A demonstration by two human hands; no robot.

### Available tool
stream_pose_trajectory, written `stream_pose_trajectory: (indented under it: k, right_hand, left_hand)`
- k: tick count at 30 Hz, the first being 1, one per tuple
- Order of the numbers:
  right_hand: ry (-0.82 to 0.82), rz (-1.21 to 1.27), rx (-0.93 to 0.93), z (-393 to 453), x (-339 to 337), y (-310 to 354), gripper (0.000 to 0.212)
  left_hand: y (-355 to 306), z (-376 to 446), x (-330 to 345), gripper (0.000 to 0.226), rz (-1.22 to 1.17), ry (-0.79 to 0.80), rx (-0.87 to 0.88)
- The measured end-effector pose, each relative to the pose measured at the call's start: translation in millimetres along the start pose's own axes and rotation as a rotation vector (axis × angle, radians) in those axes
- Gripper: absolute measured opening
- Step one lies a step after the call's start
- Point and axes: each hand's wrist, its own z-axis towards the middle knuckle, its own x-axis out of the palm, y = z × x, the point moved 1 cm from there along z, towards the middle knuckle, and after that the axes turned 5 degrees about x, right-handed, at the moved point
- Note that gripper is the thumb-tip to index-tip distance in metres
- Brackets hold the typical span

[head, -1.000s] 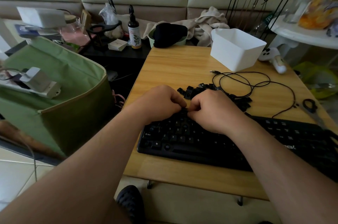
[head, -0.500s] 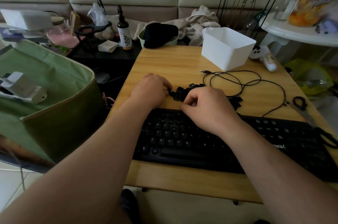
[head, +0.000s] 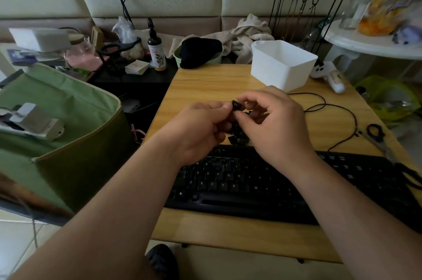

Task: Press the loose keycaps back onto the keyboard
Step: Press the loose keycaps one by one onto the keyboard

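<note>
- Currently raised above wooden table [head: 205, 83]: small black square keycap [head: 236, 105], pinched between left hand [head: 201, 129] and right hand [head: 274, 124] fingertips.
- Below hands: loose black keycap pile [head: 237, 137], beside black keyboard [head: 251, 186].

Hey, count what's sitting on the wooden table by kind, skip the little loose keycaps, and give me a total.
Keyboard: 1
White bin: 1
Black cable: 1
Scissors: 1
Total: 4
The keycap pile is partly hidden behind both hands, so it can't be counted. One keycap is held up, pinched between the left hand and right hand.
</note>
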Motion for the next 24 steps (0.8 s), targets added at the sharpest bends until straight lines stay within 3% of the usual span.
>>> stream_pose_trajectory:
  k: [13,16,20,24]
  right_hand:
    - [-0.041,0.018,-0.052,-2.0,-3.2,3.1,0.013]
    - [-0.015,0.024,-0.071,-1.8,-3.1,2.8,0.010]
    - [0.054,0.039,-0.048,-1.7,-1.7,5.0,0.030]
    - [0.072,0.013,-0.108,-2.8,3.9,9.6,0.021]
  left_hand:
    - [-3.3,-8.8,2.7,0.020,-0.049,0.017,-0.020]
    - [-4.2,-9.9,-1.9,0.025,0.064,0.011,0.023]
    - [-6.3,-13.6,-11.6,0.033,0.315,0.052,0.131]
    - [-7.8,-18.5,-19.2,0.037,0.413,0.052,0.161]
